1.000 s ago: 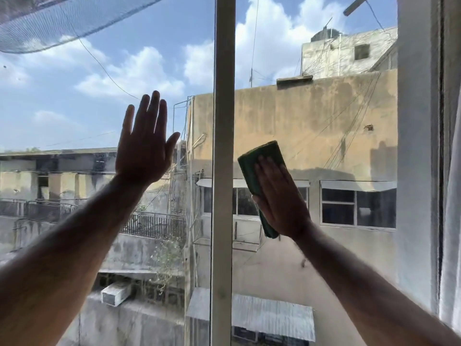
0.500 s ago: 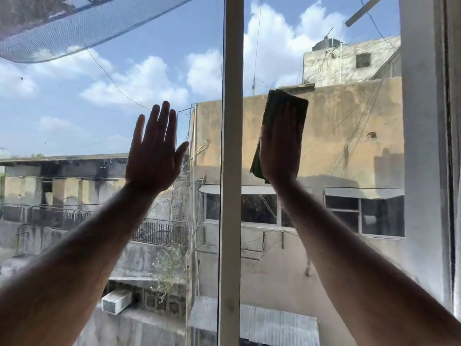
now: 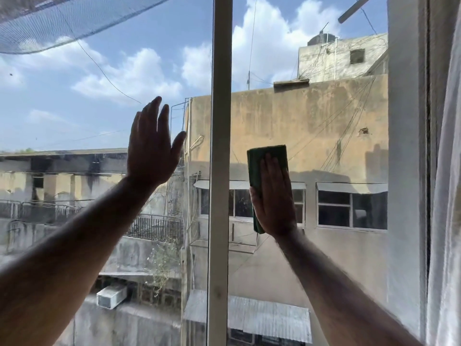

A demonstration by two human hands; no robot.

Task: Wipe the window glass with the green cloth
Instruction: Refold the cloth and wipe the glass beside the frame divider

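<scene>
My right hand (image 3: 274, 196) lies flat on a folded green cloth (image 3: 259, 161) and presses it against the right pane of the window glass (image 3: 336, 133), just right of the middle frame bar. The cloth's top and left edge show past my fingers. My left hand (image 3: 152, 148) is held up flat with fingers spread against the left pane (image 3: 74, 108), holding nothing.
A white vertical frame bar (image 3: 220, 171) splits the two panes. A white side frame (image 3: 404, 146) and a sheer white curtain (image 3: 449, 196) stand at the right. A mesh net (image 3: 62, 18) hangs at the top left outside. Buildings lie beyond the glass.
My right hand slid the cloth up the right pane, then back down to mid height. My left hand stayed on the left pane and turned slightly.
</scene>
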